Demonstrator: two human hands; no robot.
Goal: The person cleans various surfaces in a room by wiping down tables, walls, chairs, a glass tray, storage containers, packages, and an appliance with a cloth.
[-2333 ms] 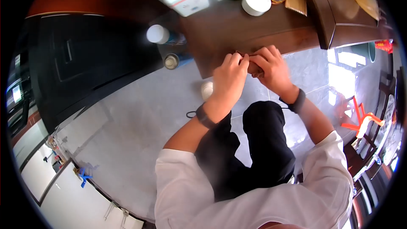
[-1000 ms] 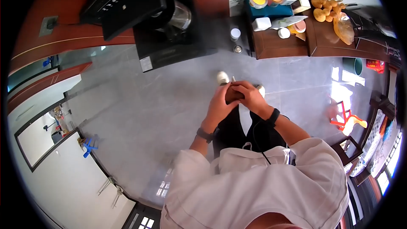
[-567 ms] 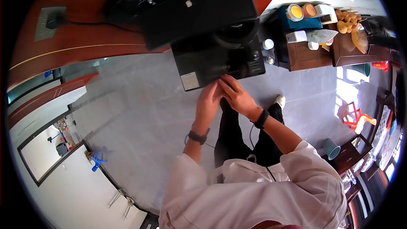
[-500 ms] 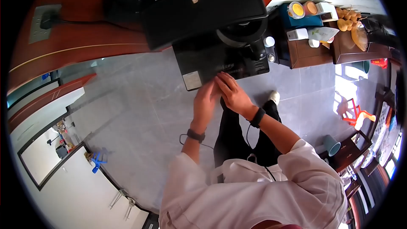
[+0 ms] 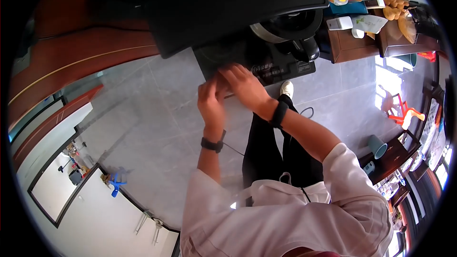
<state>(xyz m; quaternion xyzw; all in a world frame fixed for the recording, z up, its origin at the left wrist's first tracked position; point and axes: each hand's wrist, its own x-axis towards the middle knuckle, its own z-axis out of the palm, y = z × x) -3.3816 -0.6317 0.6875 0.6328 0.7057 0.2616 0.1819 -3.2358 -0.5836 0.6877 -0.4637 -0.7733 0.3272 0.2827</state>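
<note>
My left hand [image 5: 211,104] and my right hand [image 5: 245,85] are close together, the fingers curled around something brown and blurred. Dark bands circle both wrists. Just beyond my fingers lies a black appliance base [image 5: 266,69] with printed text. A black-handled pot [image 5: 285,33] stands on its right part. Above them a large black panel [image 5: 238,7] covers part of the base and pot. What lies between my palms is mostly hidden.
On the right, a brown cabinet [image 5: 352,45] holds jars, white boxes and a bag. An orange-red stool [image 5: 404,113] and a blue-green bucket [image 5: 377,146] stand farther right. A blue stool [image 5: 115,184] is at lower left. A reddish-brown counter [image 5: 90,52] fills the upper left.
My view has moved from the brown cabinet to the black appliance. My hands, still together, have shifted left and closer to the base, and their contents are blurred.
</note>
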